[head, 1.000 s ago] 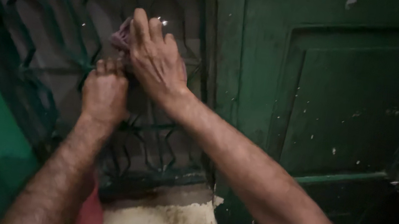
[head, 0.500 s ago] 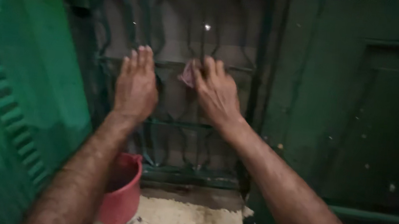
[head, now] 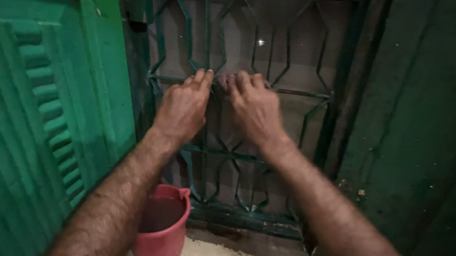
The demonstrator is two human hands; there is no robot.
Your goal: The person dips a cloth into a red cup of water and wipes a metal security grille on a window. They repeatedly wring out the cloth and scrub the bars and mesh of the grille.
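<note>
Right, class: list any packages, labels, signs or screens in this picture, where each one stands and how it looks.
None in view: only the green metal window grille, both hands on it, green shutters either side and a red bucket below.

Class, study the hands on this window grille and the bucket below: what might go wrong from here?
1. The red bucket stands right under the left hand; a dropped elbow might tip it.
2. The right hand presses a barely visible cloth against the green metal grille; fingers might get pinched between bars.
</note>
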